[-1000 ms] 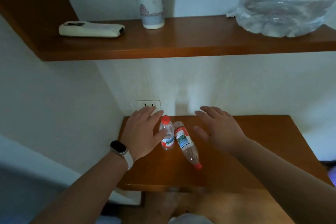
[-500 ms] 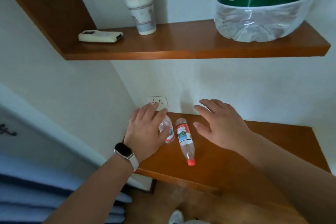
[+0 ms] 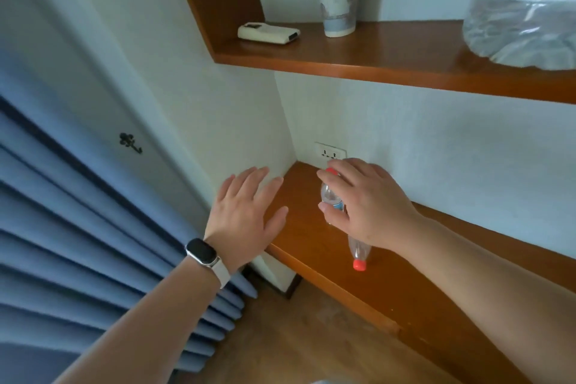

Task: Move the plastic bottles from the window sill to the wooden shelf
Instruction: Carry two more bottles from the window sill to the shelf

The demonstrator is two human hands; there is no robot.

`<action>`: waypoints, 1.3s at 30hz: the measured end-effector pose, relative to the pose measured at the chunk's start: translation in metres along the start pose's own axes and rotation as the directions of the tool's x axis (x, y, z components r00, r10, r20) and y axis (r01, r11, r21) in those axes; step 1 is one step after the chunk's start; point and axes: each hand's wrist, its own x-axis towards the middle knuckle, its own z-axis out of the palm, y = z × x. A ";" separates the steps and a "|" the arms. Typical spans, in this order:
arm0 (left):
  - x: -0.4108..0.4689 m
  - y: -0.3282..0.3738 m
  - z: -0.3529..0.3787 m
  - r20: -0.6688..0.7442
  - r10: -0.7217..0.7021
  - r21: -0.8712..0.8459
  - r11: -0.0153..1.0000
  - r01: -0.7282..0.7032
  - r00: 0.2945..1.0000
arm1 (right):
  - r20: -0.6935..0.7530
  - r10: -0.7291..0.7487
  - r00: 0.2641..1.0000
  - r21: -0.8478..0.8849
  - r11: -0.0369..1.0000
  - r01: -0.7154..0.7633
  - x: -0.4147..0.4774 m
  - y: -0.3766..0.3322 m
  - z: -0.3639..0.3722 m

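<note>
Fingers point(image 3: 246, 184) of my left hand point(image 3: 246, 218) are spreading wide apart, hovering flat and gripping nothing, just off the near left corner of the lower wooden shelf point(image 3: 311, 246), with a white-strapped smartwatch point(image 3: 204, 254) sitting on that wrist. Beside it, my right hand point(image 3: 364, 206) is curling over the upright clear plastic bottle with the red cap point(image 3: 330, 196), thumb and fingers closing around its body while it is standing on the lower shelf near the back corner. Under that same hand, a second clear plastic bottle with a red cap point(image 3: 358, 254) is lying on its side on the shelf, cap pointing toward me. Just behind the bottles, a white wall socket point(image 3: 330, 151) is showing. Further up, the upper wooden shelf point(image 3: 374, 62) is carrying a cream remote control point(image 3: 268, 33), a pale paper cup point(image 3: 338, 0) and a large clear water jug with a green label point(image 3: 523, 9). Blue pleated curtains point(image 3: 78, 227) are hanging at the left.
</note>
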 end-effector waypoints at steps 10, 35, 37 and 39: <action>-0.065 -0.063 -0.017 -0.066 -0.177 0.035 0.983 0.180 0.982 | 0.092 -0.148 0.985 0.053 0.988 0.144 0.047 -0.065 0.023; -0.552 -0.227 -0.157 -0.242 -0.864 0.164 0.413 0.896 0.442 | -0.109 -0.829 0.549 0.273 0.506 0.818 0.074 -0.601 0.083; -0.577 -0.228 -0.164 -0.257 -0.882 0.161 0.365 0.917 0.396 | -0.120 -0.853 0.508 0.273 0.463 0.843 0.068 -0.630 0.080; -0.599 -0.227 -0.170 -0.261 -0.901 0.159 0.313 0.936 0.346 | -0.110 -0.872 0.477 0.280 0.433 0.857 0.062 -0.655 0.077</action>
